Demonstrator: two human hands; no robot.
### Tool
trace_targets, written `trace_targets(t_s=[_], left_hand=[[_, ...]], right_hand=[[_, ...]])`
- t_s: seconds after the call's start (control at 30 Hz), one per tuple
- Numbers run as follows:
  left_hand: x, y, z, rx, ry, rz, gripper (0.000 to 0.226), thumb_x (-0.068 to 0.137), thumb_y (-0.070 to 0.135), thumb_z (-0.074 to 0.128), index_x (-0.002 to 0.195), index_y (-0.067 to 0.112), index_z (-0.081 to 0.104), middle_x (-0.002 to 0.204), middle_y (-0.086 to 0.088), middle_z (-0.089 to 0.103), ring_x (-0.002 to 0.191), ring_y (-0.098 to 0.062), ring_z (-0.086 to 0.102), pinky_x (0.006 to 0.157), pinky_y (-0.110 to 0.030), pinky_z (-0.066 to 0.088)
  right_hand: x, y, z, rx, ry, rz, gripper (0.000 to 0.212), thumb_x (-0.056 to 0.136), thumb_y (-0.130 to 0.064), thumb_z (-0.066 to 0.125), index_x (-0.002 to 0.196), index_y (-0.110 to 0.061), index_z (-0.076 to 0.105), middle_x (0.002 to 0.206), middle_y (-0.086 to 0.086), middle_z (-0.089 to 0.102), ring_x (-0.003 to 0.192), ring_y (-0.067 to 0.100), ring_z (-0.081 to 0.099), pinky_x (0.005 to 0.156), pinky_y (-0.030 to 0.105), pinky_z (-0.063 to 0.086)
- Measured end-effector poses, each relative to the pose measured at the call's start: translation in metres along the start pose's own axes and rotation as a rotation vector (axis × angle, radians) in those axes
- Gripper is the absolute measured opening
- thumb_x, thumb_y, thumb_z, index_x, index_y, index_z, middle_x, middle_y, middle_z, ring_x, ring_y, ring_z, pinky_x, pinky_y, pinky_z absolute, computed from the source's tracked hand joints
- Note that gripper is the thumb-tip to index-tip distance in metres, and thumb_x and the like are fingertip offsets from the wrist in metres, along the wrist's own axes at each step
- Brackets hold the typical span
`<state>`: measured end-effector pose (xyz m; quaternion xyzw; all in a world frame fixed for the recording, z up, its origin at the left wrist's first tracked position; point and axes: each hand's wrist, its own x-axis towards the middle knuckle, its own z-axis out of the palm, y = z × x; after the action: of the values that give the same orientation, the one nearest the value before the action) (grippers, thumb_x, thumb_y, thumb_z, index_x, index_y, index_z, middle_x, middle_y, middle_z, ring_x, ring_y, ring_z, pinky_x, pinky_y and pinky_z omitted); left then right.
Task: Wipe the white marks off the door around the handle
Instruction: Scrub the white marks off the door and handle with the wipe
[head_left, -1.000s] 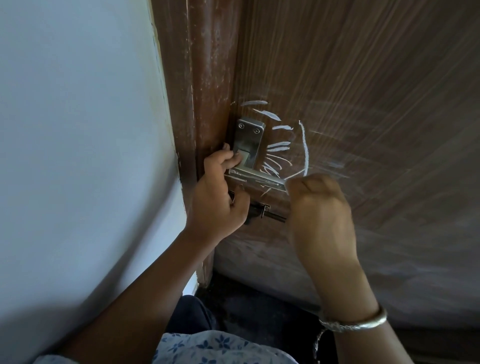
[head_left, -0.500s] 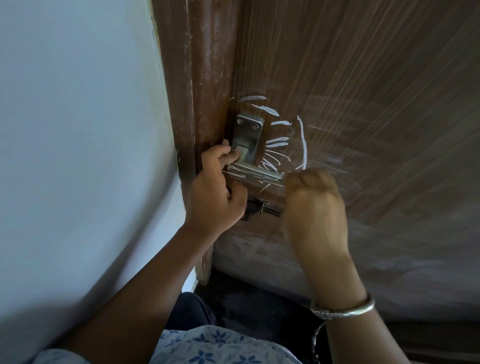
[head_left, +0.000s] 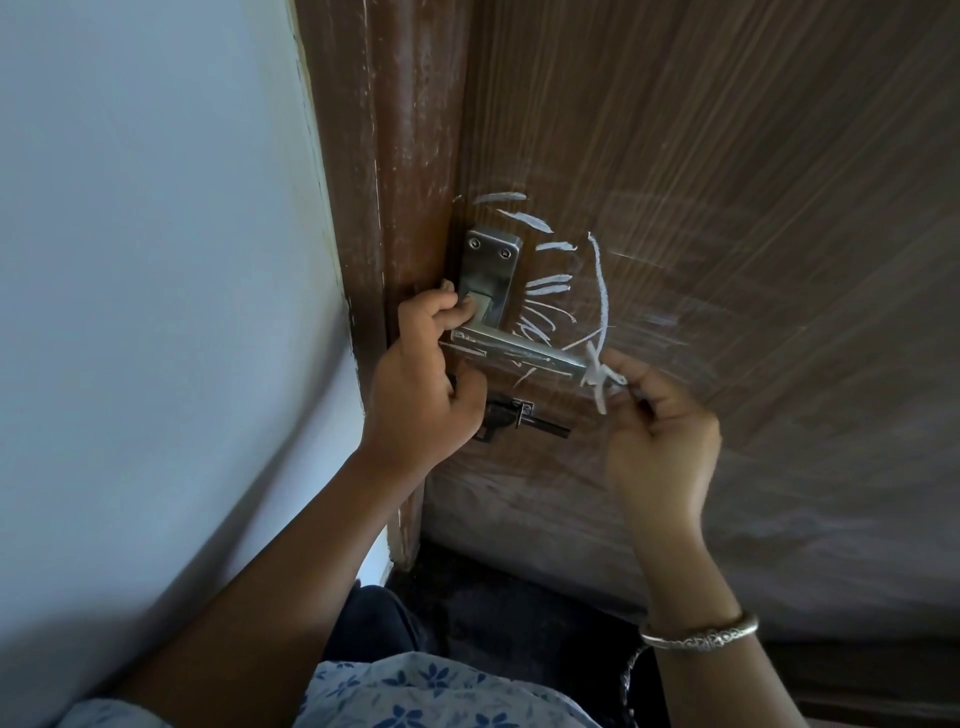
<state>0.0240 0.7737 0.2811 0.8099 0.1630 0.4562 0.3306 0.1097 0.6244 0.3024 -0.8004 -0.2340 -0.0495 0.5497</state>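
Grips the handle (head_left: 519, 351) with the left hand (head_left: 421, 384), fingers curled over the lever's pivot end near the left edge of the door (head_left: 727, 156), thumb underneath. Holds the right hand (head_left: 662, 436) just beside the lever's free end, fingers curled inward, index fingertip at the lowest of the white marks (head_left: 550, 283); cannot tell whether anything is pinched there. Shows the other marks fanned above and right of the lever, between the hands and higher, with a dark latch (head_left: 519, 415) below.
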Motion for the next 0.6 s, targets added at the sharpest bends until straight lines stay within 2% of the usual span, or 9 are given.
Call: trace_targets(t_s=[0.07, 0.1, 0.17, 0.23, 0.33, 0.47, 0.53, 0.6], left_hand=[[0.0, -0.001, 0.0, -0.005, 0.0, -0.002, 0.041, 0.075, -0.002, 0.059, 0.114, -0.003, 0.045, 0.121, 0.002, 0.055, 0.07, -0.043, 0.065, 0.042, -0.039, 0.048], [0.0, -0.001, 0.0, -0.003, -0.001, 0.0, 0.042, 0.075, -0.002, 0.059, 0.114, -0.003, 0.045, 0.121, 0.003, 0.055, 0.07, -0.043, 0.065, 0.042, -0.039, 0.048], [0.0, -0.003, 0.0, 0.005, -0.002, 0.005, 0.042, 0.075, -0.004, 0.06, 0.114, -0.003, 0.044, 0.122, 0.003, 0.054, 0.069, -0.043, 0.065, 0.042, -0.039, 0.048], [0.0, -0.003, 0.0, 0.008, -0.005, 0.003, 0.043, 0.075, -0.004, 0.061, 0.115, -0.004, 0.044, 0.123, 0.003, 0.054, 0.07, -0.045, 0.064, 0.043, -0.041, 0.049], [-0.001, -0.003, 0.0, 0.012, -0.001, 0.001, 0.043, 0.075, -0.003, 0.059, 0.115, -0.003, 0.043, 0.123, 0.001, 0.055, 0.077, -0.049, 0.062, 0.05, -0.047, 0.052], [-0.001, -0.003, 0.0, 0.008, 0.002, 0.001, 0.042, 0.076, -0.004, 0.058, 0.115, -0.003, 0.044, 0.123, 0.0, 0.056, 0.074, -0.047, 0.063, 0.047, -0.045, 0.05], [-0.001, -0.003, 0.0, 0.007, 0.002, 0.006, 0.042, 0.075, -0.003, 0.059, 0.115, -0.003, 0.044, 0.123, 0.003, 0.054, 0.069, -0.046, 0.063, 0.045, -0.042, 0.05], [-0.001, -0.004, 0.0, 0.01, -0.003, 0.002, 0.043, 0.075, -0.004, 0.059, 0.115, -0.003, 0.043, 0.124, 0.002, 0.055, 0.07, -0.046, 0.063, 0.048, -0.043, 0.052]], right_hand=[[-0.006, -0.002, 0.008, 0.007, -0.007, -0.082, 0.036, 0.087, 0.002, 0.06, 0.108, -0.026, 0.069, 0.081, -0.009, 0.071, 0.06, -0.003, 0.058, 0.054, 0.004, 0.043], [-0.007, -0.001, 0.011, 0.007, 0.008, -0.087, 0.035, 0.087, 0.001, 0.061, 0.109, -0.024, 0.069, 0.084, -0.008, 0.072, 0.063, -0.002, 0.059, 0.058, 0.007, 0.045], [-0.007, 0.003, 0.017, 0.079, 0.033, 0.013, 0.035, 0.087, -0.002, 0.062, 0.107, -0.031, 0.067, 0.067, -0.018, 0.068, 0.052, -0.001, 0.05, 0.05, 0.012, 0.044], [-0.009, 0.007, 0.02, 0.17, 0.043, 0.147, 0.034, 0.087, -0.005, 0.063, 0.104, -0.034, 0.068, 0.055, -0.02, 0.062, 0.046, 0.003, 0.044, 0.042, 0.014, 0.04], [-0.012, 0.009, 0.022, 0.266, 0.041, 0.246, 0.032, 0.087, -0.004, 0.063, 0.101, -0.032, 0.071, 0.054, -0.015, 0.06, 0.045, 0.006, 0.041, 0.039, 0.014, 0.037], [-0.013, 0.003, 0.017, 0.288, 0.067, 0.124, 0.04, 0.088, -0.005, 0.062, 0.093, -0.044, 0.068, 0.05, -0.016, 0.056, 0.041, 0.003, 0.034, 0.037, 0.013, 0.033], [-0.013, 0.005, 0.021, 0.293, 0.083, 0.141, 0.038, 0.087, -0.004, 0.063, 0.095, -0.04, 0.069, 0.052, -0.011, 0.058, 0.045, 0.005, 0.039, 0.04, 0.013, 0.036], [-0.015, 0.01, 0.026, 0.326, 0.072, 0.232, 0.031, 0.087, -0.003, 0.063, 0.099, -0.03, 0.071, 0.058, -0.004, 0.067, 0.049, 0.014, 0.049, 0.044, 0.013, 0.041]])
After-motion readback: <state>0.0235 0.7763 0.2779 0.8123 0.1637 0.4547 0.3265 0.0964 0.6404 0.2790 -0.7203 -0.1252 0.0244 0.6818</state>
